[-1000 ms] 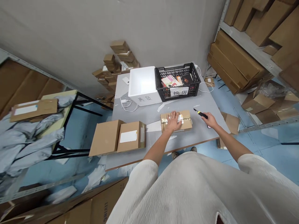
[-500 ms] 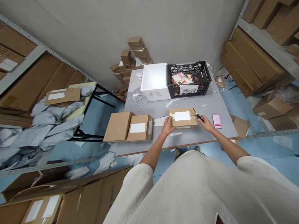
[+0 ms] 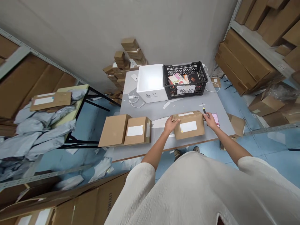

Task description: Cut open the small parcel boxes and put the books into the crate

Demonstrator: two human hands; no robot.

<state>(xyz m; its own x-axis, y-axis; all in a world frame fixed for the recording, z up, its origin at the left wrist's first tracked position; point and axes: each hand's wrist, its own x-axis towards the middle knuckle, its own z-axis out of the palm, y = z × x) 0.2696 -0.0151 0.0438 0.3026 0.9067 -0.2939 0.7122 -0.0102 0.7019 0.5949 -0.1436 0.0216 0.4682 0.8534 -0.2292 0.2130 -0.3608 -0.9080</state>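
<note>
A brown cardboard box (image 3: 199, 128) with white labels is tilted towards me at the front of the table. My left hand (image 3: 171, 124) is closed on its left end, thumb across the top edge. At the box's right end is my right hand (image 3: 210, 121), fingers wrapped round a utility knife (image 3: 204, 110) with a black and yellow handle. The thin blade points up and away from the cardboard. Partly behind that hand lies a phone with a pink screen (image 3: 216, 118).
Two more cardboard boxes (image 3: 114, 129) stand on the left of the grey table (image 3: 150, 109). At the back sit a white foam box (image 3: 153, 95) and a black crate (image 3: 196, 91) holding books. Grey parcels (image 3: 28, 143) and shelved cartons (image 3: 248, 62) flank the table.
The box has tipped so that its labelled face turns towards me, and it sits nearer the table's front edge. The knife has moved right, off the top, its blade now upright.
</note>
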